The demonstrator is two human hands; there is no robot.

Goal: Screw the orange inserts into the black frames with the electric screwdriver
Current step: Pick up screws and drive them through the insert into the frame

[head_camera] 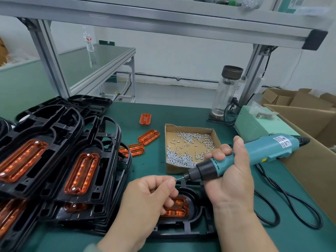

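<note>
Screwdriver, one, in right hand; left hand pinches one screw.

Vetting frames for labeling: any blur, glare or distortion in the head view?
Head view: wide-angle bowing bends the overhead shelf and uprights; top-right corner smeared; left hand pinching the screw and right hand gripping the electric screwdriver are sharp; light soft, shadows faint; small glints on the stacked orange inserts.
</note>
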